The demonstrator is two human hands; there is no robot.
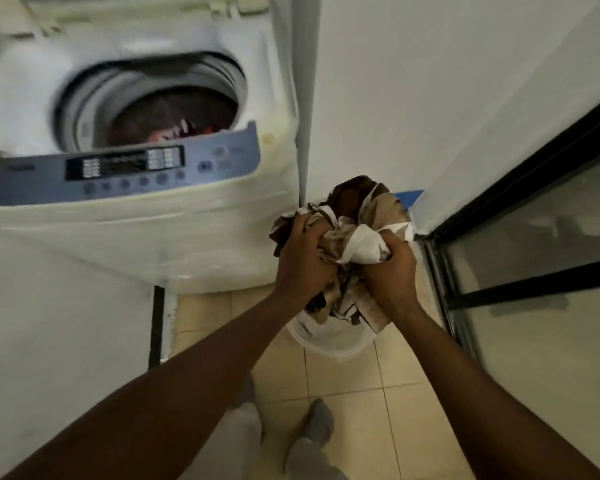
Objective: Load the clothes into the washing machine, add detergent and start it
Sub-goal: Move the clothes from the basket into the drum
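A white top-loading washing machine (194, 230) stands at the left with its lid up. Its drum (174, 112) holds dark and red clothes. A blue control panel (125, 168) runs along its front. To the right, over a white bucket (329, 341) on the floor, my left hand (303, 258) and my right hand (390, 268) both grip a bundle of brown, beige and white cloth (357, 216). The bundle hangs above the bucket, level with the machine's front. No detergent is in sight.
A white wall (430, 98) rises behind the bucket, with a blue strip (409, 197) at its foot. A black-framed glass door (534, 237) stands on the right. Beige floor tiles (354, 386) lie below, with my socked feet (321, 420) on them. A white panel (66, 323) is at the left.
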